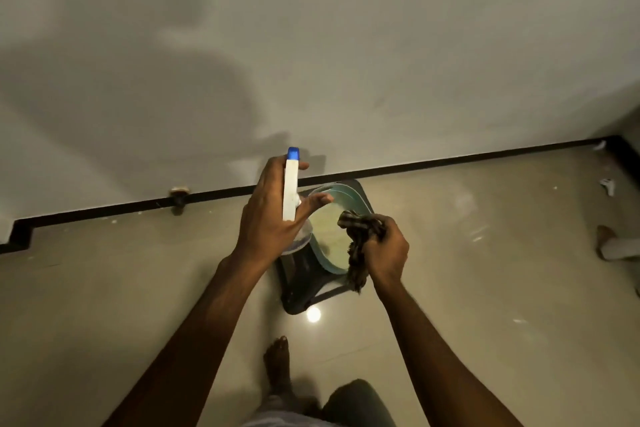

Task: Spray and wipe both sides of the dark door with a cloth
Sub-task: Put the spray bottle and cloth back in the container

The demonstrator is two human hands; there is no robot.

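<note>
My left hand (268,215) grips a spray bottle (291,191) with a white head and a blue nozzle tip, held upright in front of the pale wall. A dark checked cloth (360,239) is bunched in my right hand (384,250), one end hanging down. Both hands hover above a light blue basin (346,196) that sits on a dark stool (304,291). No dark door is in view.
A pale wall (311,45) fills the upper frame, with a black skirting strip (450,161) along the glossy tiled floor (485,288). A small fitting (179,194) sticks out at the skirting. Another person's foot (606,236) shows at the right edge. My bare foot (277,364) stands below the stool.
</note>
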